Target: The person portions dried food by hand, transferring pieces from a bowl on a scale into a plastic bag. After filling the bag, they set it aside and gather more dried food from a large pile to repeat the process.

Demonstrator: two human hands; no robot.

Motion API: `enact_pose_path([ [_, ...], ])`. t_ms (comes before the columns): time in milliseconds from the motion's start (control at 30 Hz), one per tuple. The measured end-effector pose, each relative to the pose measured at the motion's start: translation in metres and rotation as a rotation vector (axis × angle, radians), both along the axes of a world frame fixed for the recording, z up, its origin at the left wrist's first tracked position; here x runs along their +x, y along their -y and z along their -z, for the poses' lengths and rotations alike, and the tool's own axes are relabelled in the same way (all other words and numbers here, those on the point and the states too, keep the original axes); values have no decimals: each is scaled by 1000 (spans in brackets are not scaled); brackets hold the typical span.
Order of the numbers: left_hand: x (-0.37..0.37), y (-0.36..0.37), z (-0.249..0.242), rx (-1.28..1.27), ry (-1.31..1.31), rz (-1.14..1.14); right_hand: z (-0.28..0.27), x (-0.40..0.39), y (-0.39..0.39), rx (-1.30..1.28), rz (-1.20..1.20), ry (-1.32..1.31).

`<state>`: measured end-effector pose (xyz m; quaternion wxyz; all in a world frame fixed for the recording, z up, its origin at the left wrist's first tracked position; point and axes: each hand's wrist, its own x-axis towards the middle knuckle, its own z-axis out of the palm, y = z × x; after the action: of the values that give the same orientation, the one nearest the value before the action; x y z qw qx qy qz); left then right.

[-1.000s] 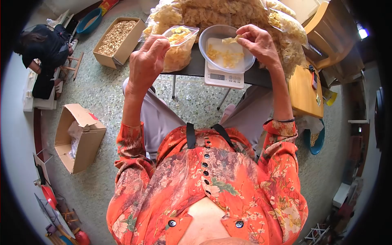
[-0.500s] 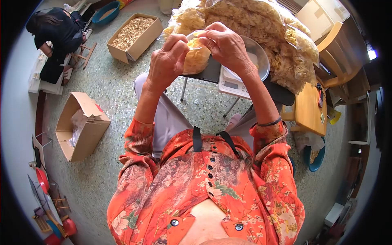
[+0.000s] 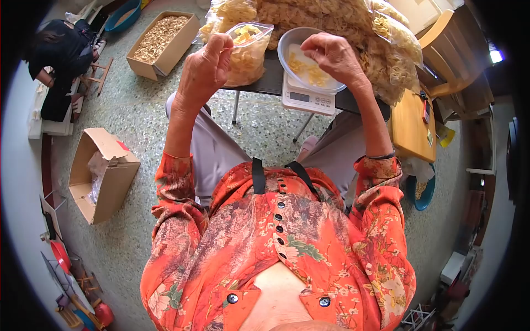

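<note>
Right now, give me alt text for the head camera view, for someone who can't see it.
Seen from above, a seated person in an orange floral shirt holds a clear bag of pale snack pieces open with the left hand, while the right hand reaches over a bowl on a white kitchen scale. Large filled bags are piled behind on the dark table.

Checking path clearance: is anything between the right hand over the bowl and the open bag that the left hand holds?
Nothing visible. The right hand hovers over the bowl; the open bag in the left hand sits directly beside it.
</note>
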<state>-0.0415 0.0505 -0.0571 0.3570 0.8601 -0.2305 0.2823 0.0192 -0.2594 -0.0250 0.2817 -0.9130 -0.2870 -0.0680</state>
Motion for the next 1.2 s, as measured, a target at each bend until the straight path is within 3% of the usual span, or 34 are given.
enact_pose_path([
  [267,-8,12,-17,4,-2,-18,19,0,-12,-315,-127,-39],
  [333,-7,12,-16,28,66,-18,23,0,-13,-337,-106,-19],
  [433,-7,13,-19,22,-30,-52,29,3,-10,-342,-66,48],
  [500,-7,15,-22,6,102,-40,29,6,-4,-324,-50,94],
  [567,-6,16,-20,-41,73,-40,25,9,7,-61,-42,59],
  [633,-5,16,-17,-90,43,-39,22,9,19,-28,-17,26],
  [767,-2,19,-13,-145,-2,44,15,8,35,174,91,-174],
  [833,-1,19,-10,-174,-6,55,1,5,36,393,171,-398],
  [900,-2,18,-10,-23,65,10,-6,11,34,534,129,-528],
  [967,-8,18,-13,-9,-39,-21,-11,11,28,1000,-125,-651],
  [1167,-7,18,-18,67,107,23,-34,14,-46,999,-352,-676],
  [1200,-10,21,-20,82,109,8,-38,12,-61,969,-295,-642],
])
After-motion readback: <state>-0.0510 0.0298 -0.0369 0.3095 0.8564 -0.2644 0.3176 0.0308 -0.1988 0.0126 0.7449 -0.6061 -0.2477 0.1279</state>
